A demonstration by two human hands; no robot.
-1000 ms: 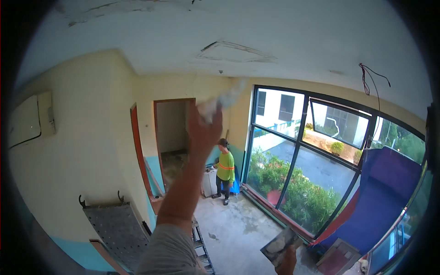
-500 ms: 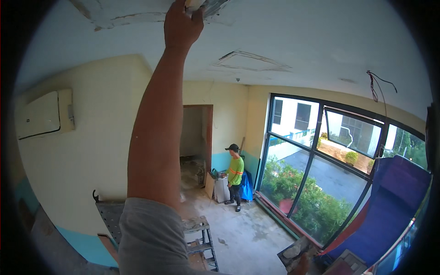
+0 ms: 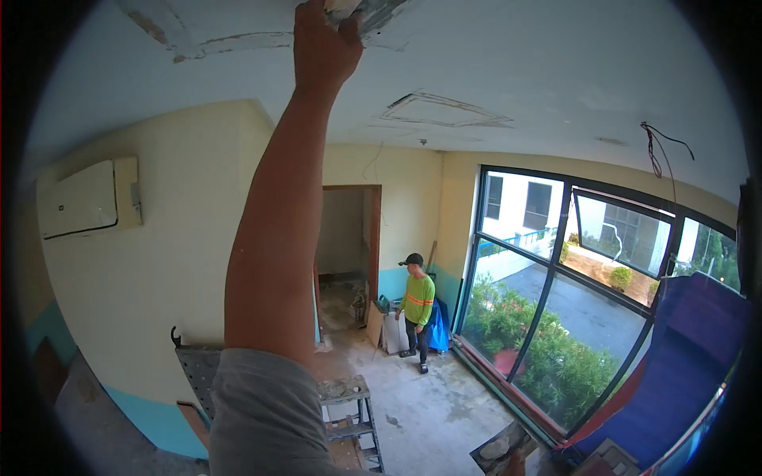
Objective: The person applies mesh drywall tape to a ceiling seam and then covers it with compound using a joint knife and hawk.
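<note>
My left arm stretches up to the ceiling. My left hand [image 3: 327, 49] is closed around a plastering trowel [image 3: 343, 8] with a pale handle. The trowel's grey, smeared blade lies against or close to the ceiling; the upper picture edge cuts part of it off. Around it the white ceiling [image 3: 508, 47] carries rough filler strips. At the lower edge, my right hand [image 3: 517, 462] shows only in part, with a thumb over a dark board [image 3: 486, 456]. Grey lumpy filler [image 3: 500, 446] sits on that board. The rest of the right hand is out of view.
Below stands a stepladder [image 3: 349, 389], with a perforated metal plate [image 3: 194, 369] left of it. A person in a lime-green shirt [image 3: 417, 297] stands near the doorway. Wires [image 3: 655, 151] hang from the ceiling. Large windows [image 3: 556, 317] and a purple sheet [image 3: 675, 357] are right.
The view has swung slightly, so the room appears shifted right and a little down. My left hand still grips the trowel up at the ceiling. The person below has turned a little.
</note>
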